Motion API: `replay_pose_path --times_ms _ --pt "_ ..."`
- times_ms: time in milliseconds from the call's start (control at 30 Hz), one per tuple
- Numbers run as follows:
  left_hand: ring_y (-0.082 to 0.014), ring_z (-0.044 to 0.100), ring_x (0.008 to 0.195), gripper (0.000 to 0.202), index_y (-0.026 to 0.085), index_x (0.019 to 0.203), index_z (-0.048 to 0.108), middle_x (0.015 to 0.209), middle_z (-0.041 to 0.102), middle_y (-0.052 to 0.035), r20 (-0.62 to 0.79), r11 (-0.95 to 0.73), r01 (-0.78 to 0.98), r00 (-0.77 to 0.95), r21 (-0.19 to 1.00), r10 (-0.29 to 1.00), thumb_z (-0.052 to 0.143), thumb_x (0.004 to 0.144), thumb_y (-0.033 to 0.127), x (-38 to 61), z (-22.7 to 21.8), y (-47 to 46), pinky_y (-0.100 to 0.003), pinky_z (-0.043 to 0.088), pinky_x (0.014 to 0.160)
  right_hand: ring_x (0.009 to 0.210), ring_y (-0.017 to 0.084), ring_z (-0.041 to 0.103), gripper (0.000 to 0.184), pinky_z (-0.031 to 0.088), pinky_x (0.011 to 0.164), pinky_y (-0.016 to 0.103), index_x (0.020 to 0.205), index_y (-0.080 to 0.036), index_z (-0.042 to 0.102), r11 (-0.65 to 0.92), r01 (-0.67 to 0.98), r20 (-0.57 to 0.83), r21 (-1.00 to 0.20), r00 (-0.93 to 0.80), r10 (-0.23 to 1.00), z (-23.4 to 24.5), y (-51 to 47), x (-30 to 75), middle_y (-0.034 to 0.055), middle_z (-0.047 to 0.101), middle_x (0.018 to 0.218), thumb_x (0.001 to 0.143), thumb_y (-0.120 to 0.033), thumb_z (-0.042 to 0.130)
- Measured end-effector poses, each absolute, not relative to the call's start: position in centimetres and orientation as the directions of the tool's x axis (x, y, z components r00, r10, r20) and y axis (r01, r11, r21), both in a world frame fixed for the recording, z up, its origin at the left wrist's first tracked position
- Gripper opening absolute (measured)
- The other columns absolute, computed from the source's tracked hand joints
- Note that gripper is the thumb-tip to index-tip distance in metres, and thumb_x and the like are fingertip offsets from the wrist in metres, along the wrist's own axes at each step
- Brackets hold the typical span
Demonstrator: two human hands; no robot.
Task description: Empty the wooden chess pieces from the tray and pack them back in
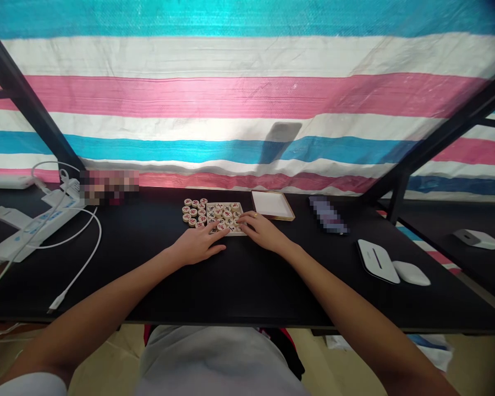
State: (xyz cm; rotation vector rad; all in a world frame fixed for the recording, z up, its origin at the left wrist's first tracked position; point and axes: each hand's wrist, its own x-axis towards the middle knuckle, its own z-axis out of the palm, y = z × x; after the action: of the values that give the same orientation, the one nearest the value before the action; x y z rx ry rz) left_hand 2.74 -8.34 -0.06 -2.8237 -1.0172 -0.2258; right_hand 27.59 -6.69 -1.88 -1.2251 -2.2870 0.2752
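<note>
Round pieces [193, 212], some in white tray [236, 234]; red or black characters – too small to read. Left hand [198, 242]: thumb spread wide; right hand [264, 231]: fingers at tray – grip indeterminable.

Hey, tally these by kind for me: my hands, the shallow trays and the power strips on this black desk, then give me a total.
Hands: 2, left hand and right hand
Shallow trays: 2, white tray with round pieces and gold-edged tray
Power strips: 1, white power strip
Total: 5
</note>
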Motion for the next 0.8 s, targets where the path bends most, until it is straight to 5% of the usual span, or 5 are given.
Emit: replay_pose_path --times_ms 500,800 --pt "-0.0178 0.063 0.089 0.038 0.025 0.125 0.055 0.122 0.056 -0.0093 0.304 -0.750 0.651 0.743 -0.119 0.596 0.036 0.097 0.043 1.7 0.6 -7.6 -0.025 0.049 0.069 0.102 0.023 0.059 0.024 0.047 0.095 0.042 0.105 -0.021 0.065 0.568 0.706 0.352 -0.423 -0.450 0.821 -1.8 -6.7 27.6 0.0104 0.060 0.110 0.093 -0.029 0.045" --pt "-0.0171 0.063 0.083 0.034 0.025 0.127 0.052 0.103 0.060 -0.0085 0.237 -0.751 0.629 0.775 -0.199 0.586 0.039 0.096 0.028 0.9 1.0 -7.6 -0.023 0.047 0.063 0.103 0.024 0.059 0.026 0.047 0.095 0.043 0.105 -0.018 0.064 0.577 0.706 0.351 -0.411 -0.461 0.815 -1.8 -6.7 27.6 0.0120 0.060 0.110 0.094 -0.028 0.044"
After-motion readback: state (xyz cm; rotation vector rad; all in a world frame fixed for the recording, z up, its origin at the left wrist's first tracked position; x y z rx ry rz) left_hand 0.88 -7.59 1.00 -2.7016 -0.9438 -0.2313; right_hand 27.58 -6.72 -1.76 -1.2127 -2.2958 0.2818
